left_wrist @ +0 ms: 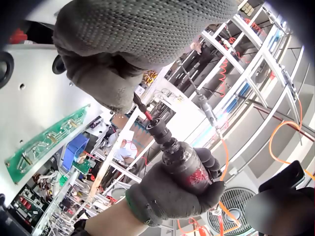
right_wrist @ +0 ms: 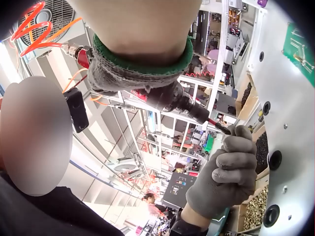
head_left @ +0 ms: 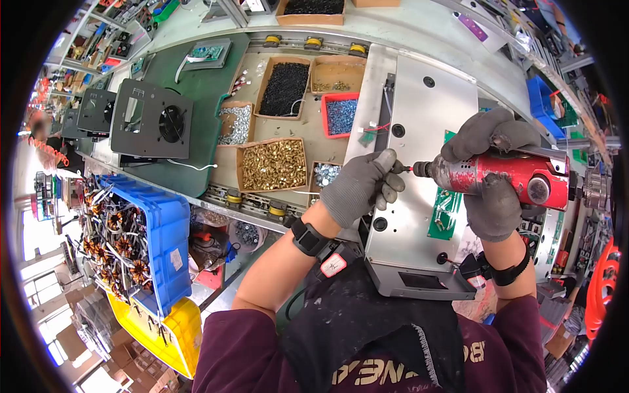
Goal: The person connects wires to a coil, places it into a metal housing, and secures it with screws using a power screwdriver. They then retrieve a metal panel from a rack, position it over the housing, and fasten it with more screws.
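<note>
My gloved right hand (head_left: 495,209) grips a red, worn air screwdriver (head_left: 481,171) held level above a silvery metal panel (head_left: 436,98). Its bit (right_wrist: 212,121) points left, toward my gloved left hand (head_left: 360,190). There the curled thumb and forefinger pinch at the tip of the bit, with the other fingers folded into the palm. I cannot tell whether a screw sits between those fingertips. Beneath the tool, a green circuit board (head_left: 445,213) lies on the panel, partly covered by the right hand. Black round grommets (right_wrist: 274,160) dot the panel.
Left of the panel stand boxes of brass-coloured fasteners (head_left: 272,164), black screws (head_left: 283,88) and silver fasteners (head_left: 234,124), plus a red tray (head_left: 341,134) of blue pieces. Grey casings with fans (head_left: 151,124) stand farther left. A blue crate (head_left: 167,226) holds wired coils.
</note>
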Demonstrator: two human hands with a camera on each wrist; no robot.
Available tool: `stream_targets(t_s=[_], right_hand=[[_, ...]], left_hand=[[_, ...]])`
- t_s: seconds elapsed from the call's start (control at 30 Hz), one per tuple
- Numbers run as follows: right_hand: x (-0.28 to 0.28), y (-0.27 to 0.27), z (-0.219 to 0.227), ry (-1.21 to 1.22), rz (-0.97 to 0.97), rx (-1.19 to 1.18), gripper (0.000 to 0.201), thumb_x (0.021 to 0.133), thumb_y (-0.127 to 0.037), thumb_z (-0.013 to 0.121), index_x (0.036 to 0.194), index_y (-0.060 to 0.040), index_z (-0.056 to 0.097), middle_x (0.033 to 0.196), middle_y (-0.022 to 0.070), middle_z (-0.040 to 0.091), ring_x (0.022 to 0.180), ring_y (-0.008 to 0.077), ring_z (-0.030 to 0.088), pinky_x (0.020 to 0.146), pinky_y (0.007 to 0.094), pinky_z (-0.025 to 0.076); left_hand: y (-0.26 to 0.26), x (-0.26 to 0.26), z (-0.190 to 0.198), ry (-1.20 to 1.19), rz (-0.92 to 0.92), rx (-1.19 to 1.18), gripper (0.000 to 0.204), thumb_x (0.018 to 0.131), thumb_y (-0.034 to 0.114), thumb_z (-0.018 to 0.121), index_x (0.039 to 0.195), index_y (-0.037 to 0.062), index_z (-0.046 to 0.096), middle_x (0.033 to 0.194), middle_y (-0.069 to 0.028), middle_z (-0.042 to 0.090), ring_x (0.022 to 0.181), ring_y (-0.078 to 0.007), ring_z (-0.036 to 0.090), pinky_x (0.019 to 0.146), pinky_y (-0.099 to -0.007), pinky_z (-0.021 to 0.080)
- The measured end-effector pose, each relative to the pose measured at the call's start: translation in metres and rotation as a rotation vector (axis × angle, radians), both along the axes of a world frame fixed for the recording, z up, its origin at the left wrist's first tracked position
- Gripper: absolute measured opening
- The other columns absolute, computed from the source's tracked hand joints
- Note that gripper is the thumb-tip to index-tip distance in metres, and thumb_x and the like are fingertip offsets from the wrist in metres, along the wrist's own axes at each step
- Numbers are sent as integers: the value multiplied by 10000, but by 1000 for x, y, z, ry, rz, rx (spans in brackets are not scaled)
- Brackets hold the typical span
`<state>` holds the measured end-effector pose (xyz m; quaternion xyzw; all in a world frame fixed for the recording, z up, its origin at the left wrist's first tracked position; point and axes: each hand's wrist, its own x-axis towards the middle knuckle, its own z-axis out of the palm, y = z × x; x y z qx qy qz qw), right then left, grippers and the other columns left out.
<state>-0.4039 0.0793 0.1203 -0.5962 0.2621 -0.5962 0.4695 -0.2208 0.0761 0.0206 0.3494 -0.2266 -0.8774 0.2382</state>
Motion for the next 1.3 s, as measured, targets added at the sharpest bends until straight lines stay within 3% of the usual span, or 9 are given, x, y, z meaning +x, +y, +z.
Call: stream_targets(t_s=[0.2, 0.4, 0.73, 1.03, 1.1, 1.13, 1.17, 1.2, 1.3], right_hand=[[0, 2, 1, -20, -28, 41, 370, 760, -229, 717, 1003, -127, 457, 871, 66, 449, 759, 184, 475, 643, 334, 476], [1, 2, 5, 18, -8, 21, 371, 783, -252, 723, 979, -125, 435, 846, 62, 443, 735, 182, 478, 640, 337, 476], [-1, -2, 7, 104, 74, -109, 401, 796, -310, 728, 979, -110, 433, 814, 66, 452, 686, 176, 486, 532, 300, 487], [0, -2, 8, 100, 40, -159, 392, 795, -295, 731, 979, -102, 444, 796, 78, 490, 679, 190, 517, 535, 313, 503], [-7, -2, 9, 96, 120, -180, 368, 786, -234, 713, 988, -88, 443, 835, 105, 521, 746, 199, 550, 611, 315, 508], [-6, 0, 8, 83, 145, -146, 369, 784, -233, 714, 990, -87, 445, 835, 103, 522, 746, 198, 549, 613, 315, 507], [-7, 5, 7, 71, 176, -92, 370, 782, -232, 714, 992, -87, 446, 836, 100, 522, 746, 196, 548, 615, 316, 505], [-6, 10, 8, 62, 206, -43, 371, 780, -230, 715, 994, -87, 448, 836, 98, 523, 746, 194, 547, 617, 316, 504], [-9, 24, 11, 23, 209, 39, 374, 775, -227, 716, 999, -86, 452, 838, 91, 524, 747, 189, 544, 623, 317, 500]], left_hand=[[4, -20, -4, 187, 193, 163, 329, 947, 328, 512, 1026, 9, 540, 751, -19, 507, 602, -79, 434, 505, -188, 369], [4, -18, -16, 362, 131, 214, 352, 931, 373, 527, 983, 25, 544, 714, 4, 469, 531, -65, 356, 451, -181, 306], [5, -18, -1, 138, 106, 110, 400, 942, 414, 496, 950, 21, 569, 658, 4, 460, 482, -64, 347, 421, -185, 295], [13, -19, 3, 99, 78, 67, 484, 908, 488, 517, 904, 5, 555, 607, 7, 430, 462, -66, 341, 420, -198, 297], [14, -17, 4, 80, 88, 34, 479, 902, 493, 527, 914, 15, 553, 600, 14, 425, 464, -63, 338, 425, -199, 293], [17, -14, 0, 41, 75, -53, 426, 929, 453, 513, 849, 37, 562, 599, 28, 407, 464, -65, 320, 427, -211, 285], [22, -11, 6, -257, 61, -569, 399, 960, 392, 446, 795, 53, 575, 575, 33, 417, 472, -71, 347, 449, -227, 300], [21, -10, 5, -416, 26, -868, 318, 912, 343, 489, 816, 56, 588, 629, 7, 455, 533, -110, 393, 497, -250, 333], [21, -8, 7, -528, 7, -1057, 169, 767, 195, 621, 877, 67, 625, 792, -69, 570, 713, -228, 531, 639, -318, 433]])
